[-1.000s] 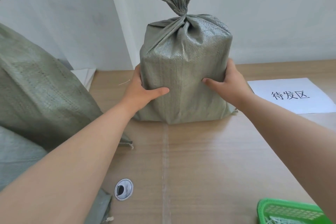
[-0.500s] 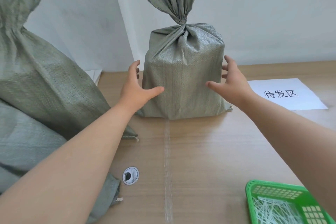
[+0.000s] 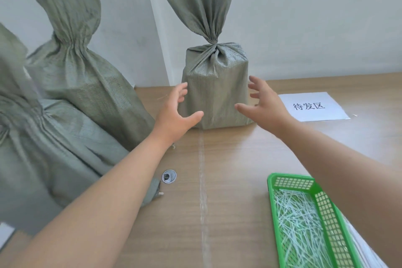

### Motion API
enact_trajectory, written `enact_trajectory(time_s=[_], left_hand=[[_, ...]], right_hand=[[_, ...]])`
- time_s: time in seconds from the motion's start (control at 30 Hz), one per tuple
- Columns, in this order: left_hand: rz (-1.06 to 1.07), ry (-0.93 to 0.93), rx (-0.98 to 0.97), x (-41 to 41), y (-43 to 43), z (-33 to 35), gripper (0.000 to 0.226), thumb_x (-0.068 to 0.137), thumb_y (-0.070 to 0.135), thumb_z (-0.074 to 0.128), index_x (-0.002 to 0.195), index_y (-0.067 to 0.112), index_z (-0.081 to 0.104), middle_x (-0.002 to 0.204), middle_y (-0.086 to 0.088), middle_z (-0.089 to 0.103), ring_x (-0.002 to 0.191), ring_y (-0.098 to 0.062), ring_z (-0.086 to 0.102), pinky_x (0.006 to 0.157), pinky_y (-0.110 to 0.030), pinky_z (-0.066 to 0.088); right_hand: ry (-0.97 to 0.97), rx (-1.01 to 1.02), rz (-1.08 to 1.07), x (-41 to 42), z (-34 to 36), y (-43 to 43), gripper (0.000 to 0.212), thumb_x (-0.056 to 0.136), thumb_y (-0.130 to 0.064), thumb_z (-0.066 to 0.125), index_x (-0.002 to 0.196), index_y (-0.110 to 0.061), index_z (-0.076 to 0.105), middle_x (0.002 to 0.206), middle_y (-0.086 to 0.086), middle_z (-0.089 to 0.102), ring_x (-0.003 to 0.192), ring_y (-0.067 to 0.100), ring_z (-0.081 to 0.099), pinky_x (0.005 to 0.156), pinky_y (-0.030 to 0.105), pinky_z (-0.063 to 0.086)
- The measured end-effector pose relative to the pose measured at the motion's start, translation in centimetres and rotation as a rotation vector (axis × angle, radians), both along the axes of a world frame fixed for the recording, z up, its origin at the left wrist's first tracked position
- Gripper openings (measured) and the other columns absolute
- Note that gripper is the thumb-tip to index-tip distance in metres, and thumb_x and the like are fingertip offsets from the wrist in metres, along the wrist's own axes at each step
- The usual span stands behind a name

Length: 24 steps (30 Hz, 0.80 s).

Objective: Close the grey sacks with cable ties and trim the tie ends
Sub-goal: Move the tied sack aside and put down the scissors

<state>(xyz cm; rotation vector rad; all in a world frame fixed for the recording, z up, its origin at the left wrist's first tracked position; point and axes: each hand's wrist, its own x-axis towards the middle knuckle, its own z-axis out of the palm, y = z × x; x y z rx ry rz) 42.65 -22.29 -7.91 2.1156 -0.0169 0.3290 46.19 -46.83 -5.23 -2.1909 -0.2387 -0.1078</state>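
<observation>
A grey woven sack (image 3: 215,85) stands upright at the back of the wooden table (image 3: 228,159), its neck cinched tight and the top flaring above; the tie itself is too small to make out. My left hand (image 3: 176,111) hovers just off its left side, fingers spread, holding nothing. My right hand (image 3: 263,104) hovers off its right side, also spread and empty. Neither hand touches the sack. A green plastic basket (image 3: 291,183) at the front right holds several white cable ties (image 3: 302,228).
Two larger grey sacks stand at the left, one further back (image 3: 78,76) and one nearer (image 3: 43,148), both gathered at the neck. A white paper label with printed characters (image 3: 311,106) lies right of the small sack. A round cable grommet (image 3: 169,176) sits in the tabletop.
Both hands have let go of the small sack and drawn slightly away from its sides. The view has pulled back, showing more of the left sacks and the basket.
</observation>
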Motion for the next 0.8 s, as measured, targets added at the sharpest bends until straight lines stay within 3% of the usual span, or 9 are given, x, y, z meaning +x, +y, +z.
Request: enact_trajectory(time_s=[0.2, 0.47, 0.63, 0.8], left_hand=[[-0.139, 0.018, 0.006, -8.6, -2.1, 2.0, 0.081, 0.077, 0.033, 0.079, 0.145, 0.038, 0.037, 0.146, 0.012, 0.047, 0.132, -0.003, 0.044, 0.102, -0.022, 0.032], [-0.271, 0.056, -0.047, -19.9, -6.4, -0.2, 0.074, 0.074, 0.033, 0.080, 0.140, 0.036, 0.044, 0.138, 0.014, 0.053, 0.130, -0.001, 0.047, 0.105, -0.021, 0.035], [-0.330, 0.122, -0.086, -25.4, -10.1, -3.7, 0.075, 0.076, 0.025, 0.082, 0.141, 0.034, 0.045, 0.135, 0.014, 0.054, 0.124, -0.002, 0.052, 0.088, 0.005, 0.029], [-0.336, 0.197, -0.134, -29.9, -14.6, -7.1, 0.071, 0.077, 0.021, 0.080, 0.140, 0.029, 0.047, 0.136, 0.011, 0.056, 0.123, -0.005, 0.052, 0.086, 0.006, 0.030]], right_hand=[[-0.005, -0.015, 0.002, -10.2, 1.2, -0.8, 0.079, 0.082, -0.029, 0.077, 0.149, -0.025, 0.036, 0.142, -0.003, 0.051, 0.121, 0.013, 0.054, 0.102, 0.038, 0.048], [0.062, -0.037, -0.078, -23.3, -0.1, -4.2, 0.072, 0.081, -0.030, 0.077, 0.144, -0.031, 0.042, 0.132, -0.007, 0.056, 0.116, 0.012, 0.057, 0.098, 0.039, 0.051], [0.131, -0.025, -0.136, -29.6, -3.0, -6.6, 0.065, 0.081, -0.026, 0.077, 0.139, -0.031, 0.048, 0.128, -0.007, 0.059, 0.112, 0.012, 0.059, 0.098, 0.038, 0.050], [0.171, -0.091, -0.133, -34.4, -7.3, -10.4, 0.052, 0.083, -0.020, 0.075, 0.132, -0.024, 0.056, 0.129, -0.005, 0.060, 0.110, 0.013, 0.060, 0.091, 0.035, 0.054]])
